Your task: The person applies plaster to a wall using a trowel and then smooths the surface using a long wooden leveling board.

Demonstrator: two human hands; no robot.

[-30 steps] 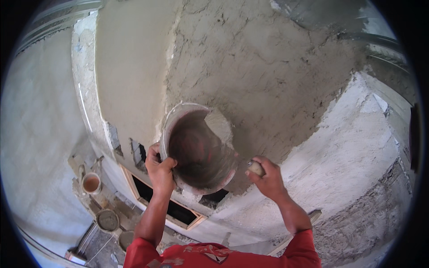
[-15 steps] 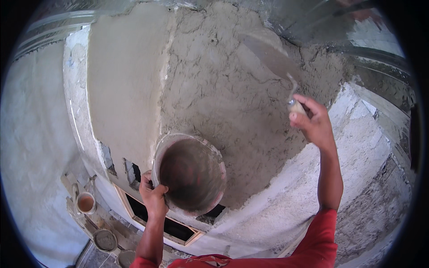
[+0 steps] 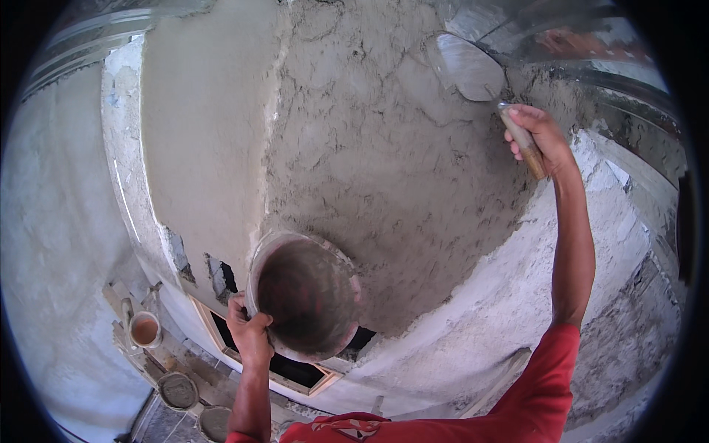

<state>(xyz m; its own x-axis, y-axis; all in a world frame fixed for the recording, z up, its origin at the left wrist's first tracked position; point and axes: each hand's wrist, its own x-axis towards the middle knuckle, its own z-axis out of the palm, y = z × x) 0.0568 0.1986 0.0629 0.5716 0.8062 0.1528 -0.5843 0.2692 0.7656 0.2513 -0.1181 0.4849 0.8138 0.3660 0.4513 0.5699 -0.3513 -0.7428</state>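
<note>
My left hand [image 3: 249, 329] grips the rim of a mortar-smeared bucket [image 3: 356, 292], which is tilted so its dark inside faces me. A little mortar coats its inner wall; how much lies at the bottom is hard to see. Up at the right, my right hand [image 3: 540, 136] is closed around the wooden handle of a trowel [image 3: 471, 66]. The trowel's pale blade lies against or very near the wet, rough mortar on the wall [image 3: 391, 170], close to its upper right edge. Left of a vertical ridge, the wall coat [image 3: 207, 125] is smooth.
Below the bucket is a wood-framed opening [image 3: 295, 369]. Cut-out holes [image 3: 221, 277] break the wall near my left hand. At lower left, planks carry a container of brownish liquid [image 3: 144, 330] and mortar-filled pails [image 3: 177, 390]. A rough white wall strip [image 3: 473, 325] slants along the right.
My right hand has moved up and right with the trowel, whose blade has turned its pale face into view. The bucket has shifted slightly down and left with my left hand.
</note>
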